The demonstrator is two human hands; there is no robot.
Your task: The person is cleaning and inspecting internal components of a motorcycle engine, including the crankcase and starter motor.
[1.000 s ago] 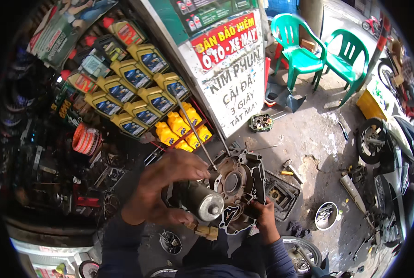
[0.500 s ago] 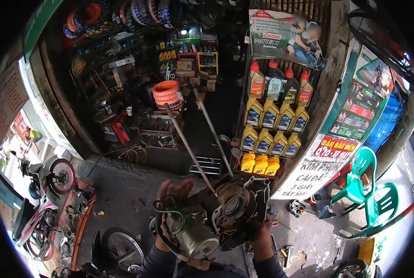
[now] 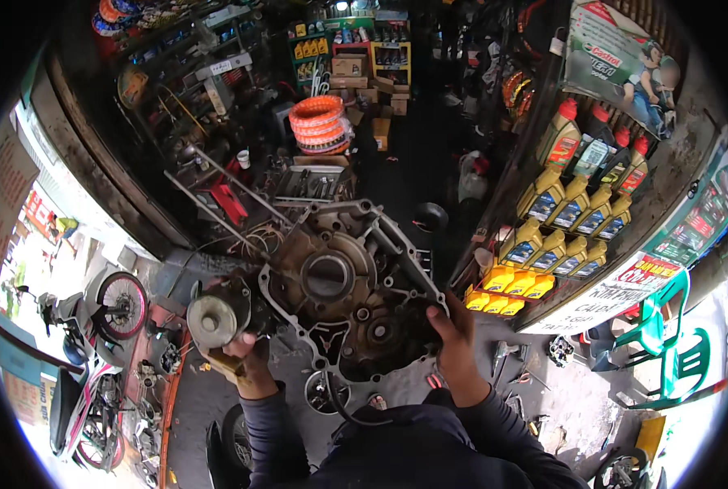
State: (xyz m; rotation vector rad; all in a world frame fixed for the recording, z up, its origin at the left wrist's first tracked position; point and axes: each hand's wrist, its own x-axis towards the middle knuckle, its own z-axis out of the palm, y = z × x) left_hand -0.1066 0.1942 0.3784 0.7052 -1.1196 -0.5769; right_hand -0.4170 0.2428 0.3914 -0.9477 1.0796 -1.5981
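A grimy motorcycle engine crankcase (image 3: 299,281) is held up in front of me, its hollow inner side turned toward me. It shows a large round bearing hole and a smaller one below. Two long metal studs (image 3: 217,213) stick out of it toward the upper left. A dull silver cylindrical motor (image 3: 215,319) sits at its left side. My left hand (image 3: 248,363) is closed on the lower end of that motor. My right hand (image 3: 455,336) grips the crankcase's right edge, thumb on the near face and the other fingers hidden behind. A dark cable (image 3: 343,407) hangs under the crankcase.
Ahead lies a dark workshop with stacked orange-wrapped tires (image 3: 319,122) and a tray of tools (image 3: 308,181). Oil bottles (image 3: 571,204) fill a rack at right, near green chairs (image 3: 665,322). Motorcycles (image 3: 79,383) stand at left. A round metal part (image 3: 327,393) lies below the crankcase.
The crankcase has been raised and turned so its inner side faces me. Its studs have swung to the left, and the motor has moved left with my left hand. My view has shifted too.
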